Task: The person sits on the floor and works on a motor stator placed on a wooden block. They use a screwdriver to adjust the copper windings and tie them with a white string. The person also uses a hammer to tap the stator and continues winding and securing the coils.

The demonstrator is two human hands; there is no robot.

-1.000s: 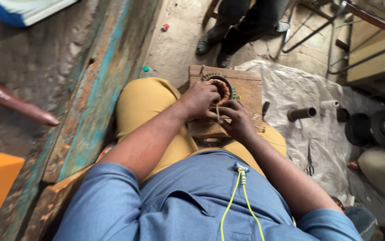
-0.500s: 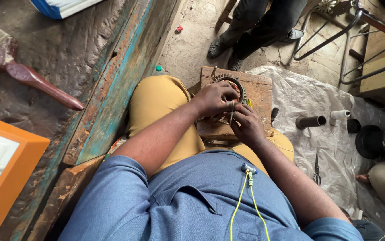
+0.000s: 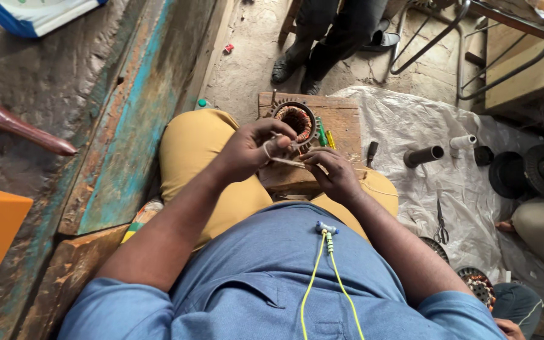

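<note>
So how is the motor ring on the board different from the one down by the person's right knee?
The ring on the wooden board lies in full view, its copper windings circling an open centre, and the left hand works beside it with a pale cord. The ring by the knee sits low on the plastic sheet, partly hidden and untouched. Both are round with reddish copper coils.
</note>
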